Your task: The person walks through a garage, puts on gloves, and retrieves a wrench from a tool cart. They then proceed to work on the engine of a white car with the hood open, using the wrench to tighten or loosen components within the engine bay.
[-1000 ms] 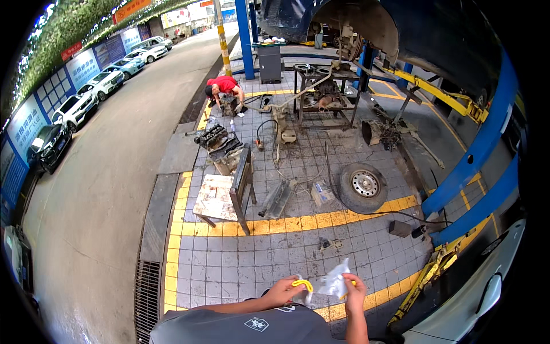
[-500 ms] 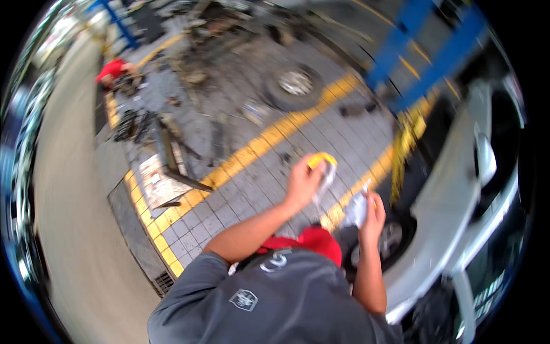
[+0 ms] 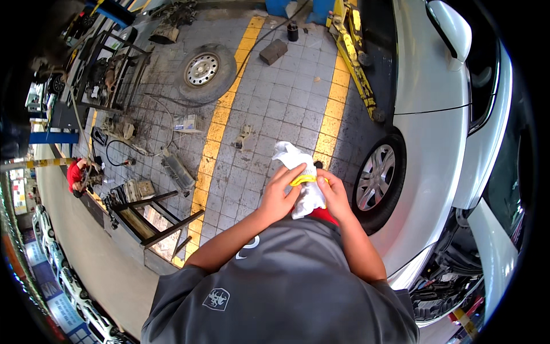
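Note:
In front of my waist, both hands hold white fabric work gloves with a yellow cuff edge. My left hand (image 3: 281, 194) has its fingers bent over the yellow cuff, and a white glove (image 3: 291, 156) spreads out beyond the fingertips. My right hand (image 3: 336, 195) pinches the same bundle from the other side, near a small dark spot. More white cloth (image 3: 309, 202) hangs below the cuff toward my red trousers. Where one glove ends and the other begins is hard to make out.
A silver car (image 3: 431, 137) with an open hood stands at my right, its front wheel (image 3: 378, 178) close by. Ahead are a yellow lift arm (image 3: 354, 63), a dark block (image 3: 273, 52) and a loose wheel (image 3: 201, 69). A metal frame (image 3: 152, 221) lies left; a person in red (image 3: 77, 175) crouches beyond.
My hands were apart, each with white cloth; now they have come together on the gloves. The view has turned, bringing the car's open hood into sight.

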Available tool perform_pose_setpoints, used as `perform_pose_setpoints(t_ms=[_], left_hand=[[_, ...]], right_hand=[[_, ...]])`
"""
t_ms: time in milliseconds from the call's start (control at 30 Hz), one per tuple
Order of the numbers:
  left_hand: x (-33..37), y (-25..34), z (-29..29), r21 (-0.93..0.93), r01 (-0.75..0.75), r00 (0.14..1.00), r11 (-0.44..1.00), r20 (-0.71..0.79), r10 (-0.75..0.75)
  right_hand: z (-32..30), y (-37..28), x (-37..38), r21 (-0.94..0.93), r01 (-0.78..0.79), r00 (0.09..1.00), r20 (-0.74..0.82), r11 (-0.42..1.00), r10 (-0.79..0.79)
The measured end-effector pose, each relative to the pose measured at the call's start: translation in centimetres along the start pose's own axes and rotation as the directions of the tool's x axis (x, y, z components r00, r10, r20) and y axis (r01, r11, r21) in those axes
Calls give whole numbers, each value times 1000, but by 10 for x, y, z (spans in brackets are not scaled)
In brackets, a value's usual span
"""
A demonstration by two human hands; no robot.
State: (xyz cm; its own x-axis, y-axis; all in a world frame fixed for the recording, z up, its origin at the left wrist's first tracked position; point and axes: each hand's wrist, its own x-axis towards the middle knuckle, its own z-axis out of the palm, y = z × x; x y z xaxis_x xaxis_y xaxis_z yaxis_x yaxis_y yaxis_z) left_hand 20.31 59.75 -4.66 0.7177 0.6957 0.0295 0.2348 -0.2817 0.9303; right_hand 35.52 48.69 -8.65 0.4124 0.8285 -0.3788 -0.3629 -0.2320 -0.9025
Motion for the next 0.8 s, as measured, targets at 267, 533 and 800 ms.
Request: perform_pose_setpoints(t_ms=[267,533,800], left_hand=[[128,10,51,-89,189,968,978,183,-170],[275,-32,97,-386,366,929,847,104,-355],[507,-67,112,-817,492,795,302,280,-539]], right_hand=[[-109,-47,84,-228,-19,985,-171,973,-21],[-190,-119,201,473,230,945,-318,850,-79],[-247,-199,381,576,353,876,-481,737,-43]])
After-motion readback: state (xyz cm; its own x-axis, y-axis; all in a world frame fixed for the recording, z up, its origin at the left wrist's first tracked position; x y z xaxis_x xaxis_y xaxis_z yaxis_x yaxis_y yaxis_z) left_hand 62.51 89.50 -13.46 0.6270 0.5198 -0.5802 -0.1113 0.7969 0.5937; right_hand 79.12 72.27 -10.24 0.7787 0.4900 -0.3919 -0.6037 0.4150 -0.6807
